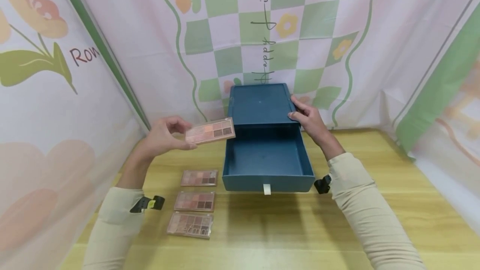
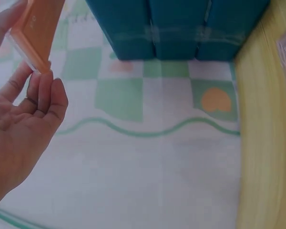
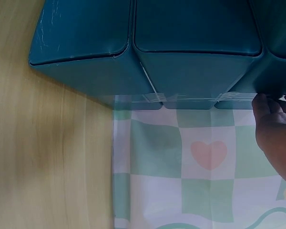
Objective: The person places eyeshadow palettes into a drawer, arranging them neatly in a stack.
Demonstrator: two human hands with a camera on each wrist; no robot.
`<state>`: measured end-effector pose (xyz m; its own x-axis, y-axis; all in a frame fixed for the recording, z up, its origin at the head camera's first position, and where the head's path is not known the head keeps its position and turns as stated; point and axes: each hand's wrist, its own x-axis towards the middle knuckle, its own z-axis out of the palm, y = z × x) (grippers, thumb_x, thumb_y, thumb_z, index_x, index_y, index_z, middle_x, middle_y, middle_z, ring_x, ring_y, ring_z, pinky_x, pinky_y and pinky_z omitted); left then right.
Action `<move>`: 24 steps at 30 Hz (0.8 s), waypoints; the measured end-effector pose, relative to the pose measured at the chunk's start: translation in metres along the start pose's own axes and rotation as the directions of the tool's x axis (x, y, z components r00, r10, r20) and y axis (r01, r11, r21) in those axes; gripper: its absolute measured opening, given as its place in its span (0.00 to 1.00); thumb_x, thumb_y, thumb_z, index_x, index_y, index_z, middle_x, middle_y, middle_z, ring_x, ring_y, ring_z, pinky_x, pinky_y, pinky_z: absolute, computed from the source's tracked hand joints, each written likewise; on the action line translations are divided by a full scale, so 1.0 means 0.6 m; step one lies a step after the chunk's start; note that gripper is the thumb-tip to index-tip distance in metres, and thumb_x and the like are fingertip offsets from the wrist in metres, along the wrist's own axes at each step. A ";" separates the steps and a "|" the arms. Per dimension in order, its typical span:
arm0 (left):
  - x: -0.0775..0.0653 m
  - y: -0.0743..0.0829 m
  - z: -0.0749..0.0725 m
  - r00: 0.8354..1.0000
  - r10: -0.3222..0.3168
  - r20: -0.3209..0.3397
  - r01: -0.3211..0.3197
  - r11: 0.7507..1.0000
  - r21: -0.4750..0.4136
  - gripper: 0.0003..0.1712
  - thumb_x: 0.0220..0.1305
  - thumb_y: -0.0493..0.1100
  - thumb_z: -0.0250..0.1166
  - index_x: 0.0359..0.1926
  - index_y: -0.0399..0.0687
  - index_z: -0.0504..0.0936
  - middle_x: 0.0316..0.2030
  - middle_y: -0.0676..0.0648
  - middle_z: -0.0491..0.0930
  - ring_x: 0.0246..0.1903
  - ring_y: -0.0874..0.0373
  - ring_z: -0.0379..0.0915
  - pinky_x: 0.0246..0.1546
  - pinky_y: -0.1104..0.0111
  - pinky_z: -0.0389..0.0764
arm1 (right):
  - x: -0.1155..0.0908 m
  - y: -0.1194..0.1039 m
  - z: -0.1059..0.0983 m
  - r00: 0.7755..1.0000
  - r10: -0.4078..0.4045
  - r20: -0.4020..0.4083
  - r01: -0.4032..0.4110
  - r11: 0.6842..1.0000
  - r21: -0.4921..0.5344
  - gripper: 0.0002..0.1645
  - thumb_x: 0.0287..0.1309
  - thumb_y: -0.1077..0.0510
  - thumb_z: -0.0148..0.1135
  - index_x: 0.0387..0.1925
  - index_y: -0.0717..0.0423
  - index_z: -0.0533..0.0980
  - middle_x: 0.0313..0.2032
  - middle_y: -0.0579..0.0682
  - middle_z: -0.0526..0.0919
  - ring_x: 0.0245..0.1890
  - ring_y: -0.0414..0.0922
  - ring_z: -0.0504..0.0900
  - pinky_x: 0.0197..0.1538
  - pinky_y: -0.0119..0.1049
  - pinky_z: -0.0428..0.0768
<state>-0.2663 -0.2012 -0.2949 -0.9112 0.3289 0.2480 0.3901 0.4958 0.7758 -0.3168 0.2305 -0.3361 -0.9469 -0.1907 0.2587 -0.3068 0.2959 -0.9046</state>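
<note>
In the head view, my left hand [image 1: 165,138] holds an eyeshadow palette [image 1: 211,131] by its left end, thumb below and fingers behind. The palette is tilted, just left of the pulled-out top drawer [image 1: 268,182]. Nothing lies inside that drawer. In the left wrist view, only the palette's orange-pink edge [image 2: 40,36] shows above the fingers. My right hand [image 1: 309,120] grips the upper right edge of the blue drawer unit [image 1: 260,103]; some of its fingers are hidden. Three more palettes [image 1: 198,177] lie in a column on the table.
The wrist views show stacked drawers [image 3: 195,71] with clear tape across them. A patterned cloth [image 1: 225,59] hangs right behind the unit, with more cloth at both sides. A white pull tab [image 1: 267,189] sticks out of the drawer front over the wooden table [image 1: 262,236].
</note>
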 end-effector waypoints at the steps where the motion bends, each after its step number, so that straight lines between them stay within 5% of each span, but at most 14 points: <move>1: 0.000 0.007 0.003 1.000 0.008 0.002 -0.008 1.000 0.007 0.26 0.43 0.35 0.81 0.46 0.35 0.84 0.43 0.42 0.85 0.41 0.61 0.78 0.45 0.77 0.79 | 0.000 0.000 0.000 1.000 0.002 0.000 -0.002 1.000 -0.004 0.39 0.71 0.56 0.52 0.79 0.52 0.52 0.81 0.48 0.50 0.82 0.49 0.49 0.61 0.09 0.63; 14: 0.009 0.052 0.038 0.997 0.046 0.058 -0.049 0.997 0.055 0.29 0.39 0.42 0.84 0.46 0.42 0.86 0.43 0.43 0.86 0.43 0.53 0.79 0.48 0.66 0.82 | 0.001 -0.006 0.001 1.000 -0.002 -0.007 0.002 1.000 -0.007 0.39 0.71 0.55 0.52 0.79 0.51 0.53 0.81 0.49 0.50 0.81 0.50 0.50 0.60 0.09 0.63; 21: 0.022 0.067 0.061 0.994 0.077 0.075 -0.082 0.995 0.058 0.27 0.38 0.44 0.85 0.43 0.44 0.87 0.41 0.45 0.86 0.42 0.48 0.80 0.47 0.61 0.83 | 0.000 -0.004 0.002 1.000 0.012 -0.005 -0.013 1.000 -0.025 0.39 0.71 0.54 0.51 0.79 0.49 0.52 0.81 0.47 0.49 0.82 0.49 0.49 0.79 0.38 0.59; 24: 0.027 0.075 0.071 0.992 0.087 0.089 -0.091 0.994 0.052 0.27 0.38 0.44 0.85 0.44 0.44 0.88 0.41 0.45 0.86 0.42 0.47 0.80 0.46 0.62 0.83 | 0.000 -0.003 0.003 1.000 0.007 -0.002 -0.007 1.000 -0.028 0.39 0.71 0.55 0.51 0.79 0.50 0.51 0.81 0.48 0.48 0.82 0.50 0.49 0.76 0.29 0.62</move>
<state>-0.2579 -0.1392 -0.2808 -0.8585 0.4412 0.2614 0.4781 0.5045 0.7189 -0.3160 0.2286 -0.3352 -0.9493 -0.1870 0.2528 -0.3025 0.3238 -0.8965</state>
